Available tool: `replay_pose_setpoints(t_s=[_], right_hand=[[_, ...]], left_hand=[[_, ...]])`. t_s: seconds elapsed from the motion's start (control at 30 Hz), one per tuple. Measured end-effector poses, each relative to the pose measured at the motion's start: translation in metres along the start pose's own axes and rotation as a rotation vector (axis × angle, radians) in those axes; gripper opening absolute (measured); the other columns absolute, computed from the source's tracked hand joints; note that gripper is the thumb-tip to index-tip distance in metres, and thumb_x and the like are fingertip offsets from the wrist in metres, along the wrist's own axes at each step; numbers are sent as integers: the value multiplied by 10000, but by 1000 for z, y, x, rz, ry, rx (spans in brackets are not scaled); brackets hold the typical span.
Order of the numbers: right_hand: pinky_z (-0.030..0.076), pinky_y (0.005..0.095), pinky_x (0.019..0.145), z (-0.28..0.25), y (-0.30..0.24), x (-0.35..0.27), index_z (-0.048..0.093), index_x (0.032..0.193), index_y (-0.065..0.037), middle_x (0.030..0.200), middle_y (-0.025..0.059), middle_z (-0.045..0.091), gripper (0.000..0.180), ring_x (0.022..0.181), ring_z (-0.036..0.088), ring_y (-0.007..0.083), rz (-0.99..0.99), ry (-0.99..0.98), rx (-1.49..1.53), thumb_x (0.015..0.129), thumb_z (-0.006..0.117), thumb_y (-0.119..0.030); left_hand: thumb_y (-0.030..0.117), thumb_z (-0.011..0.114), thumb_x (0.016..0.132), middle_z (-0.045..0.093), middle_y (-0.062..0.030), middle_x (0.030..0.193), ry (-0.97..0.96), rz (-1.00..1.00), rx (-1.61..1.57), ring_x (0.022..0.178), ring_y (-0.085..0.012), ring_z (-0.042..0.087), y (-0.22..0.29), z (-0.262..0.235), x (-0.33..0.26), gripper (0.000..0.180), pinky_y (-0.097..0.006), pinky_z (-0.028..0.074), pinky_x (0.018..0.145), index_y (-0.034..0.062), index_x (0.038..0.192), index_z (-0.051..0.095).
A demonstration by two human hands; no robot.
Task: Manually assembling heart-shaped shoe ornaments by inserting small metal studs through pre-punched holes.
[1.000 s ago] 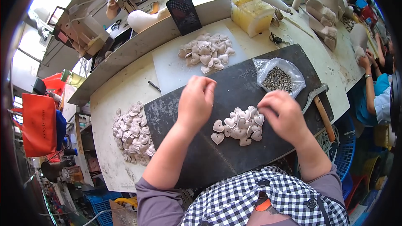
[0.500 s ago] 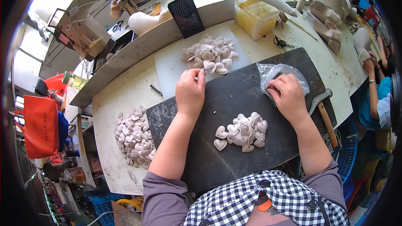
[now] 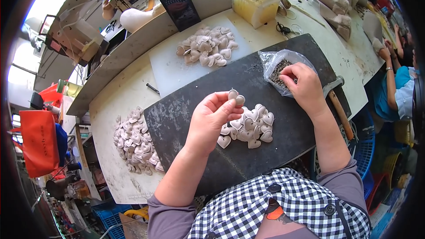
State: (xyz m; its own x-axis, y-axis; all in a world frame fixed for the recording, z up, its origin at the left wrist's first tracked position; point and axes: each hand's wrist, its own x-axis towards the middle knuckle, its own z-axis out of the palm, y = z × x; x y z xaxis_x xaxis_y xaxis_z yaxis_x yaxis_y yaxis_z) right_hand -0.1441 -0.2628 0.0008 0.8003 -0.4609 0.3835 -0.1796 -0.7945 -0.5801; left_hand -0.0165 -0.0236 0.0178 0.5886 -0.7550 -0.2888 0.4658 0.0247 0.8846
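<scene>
My left hand (image 3: 206,124) pinches a pale padded heart (image 3: 235,97) between thumb and fingers, above the dark board (image 3: 199,93). Over an open clear plastic bag (image 3: 305,61) is my right hand (image 3: 305,86), thumb and fingertips pressed together. Small dark metal bits (image 3: 279,68), too fine to name, fill the bag. Whatever the right fingertips may hold is too small to tell. Below the left fingers lies a small pile of hearts (image 3: 251,126) on the board. A larger heap of hearts (image 3: 208,46) rests on a white sheet (image 3: 164,73) beyond.
At the left another heap of hearts (image 3: 135,144) lies on the table (image 3: 106,110). A hammer (image 3: 341,113) rests at the board's right edge. A phone (image 3: 180,9) leans on the ledge, near a yellowish block (image 3: 254,6) and scissors (image 3: 283,29). Other people work at far left and right.
My left hand has come from the far heap toward me and now shows a heart in its fingers. My right hand has stayed at the bag, lifting slightly off the metal bits.
</scene>
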Motion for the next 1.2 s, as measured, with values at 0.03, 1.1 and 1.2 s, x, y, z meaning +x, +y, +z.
replay_pose_setpoints(t_s=[0.03,1.1,1.2], right_hand=[[529,372,716,-1,-1,-1,676,903,-11,846,129,663,85,788,661,298,-2,4,-3,843,713,-59],[484,344,733,1,-77,-33,696,865,-61,915,76,599,150,846,585,244,-219,58,374,761,802,-41],[482,349,747,-3,-79,-33,686,868,-59,928,80,598,155,843,577,257,-222,40,384,765,801,-54]], left_hand=[[123,626,998,686,-117,1104,1,-2,0,972,-175,679,-2,3,-1,266,-300,572,866,-36,1207,582],[40,660,963,701,-119,1065,-17,162,141,945,-159,700,-7,36,-31,201,-292,588,844,-50,1133,604],[40,657,965,704,-117,1058,-13,171,207,939,-154,701,-3,39,-35,197,-288,587,844,-51,1132,605]])
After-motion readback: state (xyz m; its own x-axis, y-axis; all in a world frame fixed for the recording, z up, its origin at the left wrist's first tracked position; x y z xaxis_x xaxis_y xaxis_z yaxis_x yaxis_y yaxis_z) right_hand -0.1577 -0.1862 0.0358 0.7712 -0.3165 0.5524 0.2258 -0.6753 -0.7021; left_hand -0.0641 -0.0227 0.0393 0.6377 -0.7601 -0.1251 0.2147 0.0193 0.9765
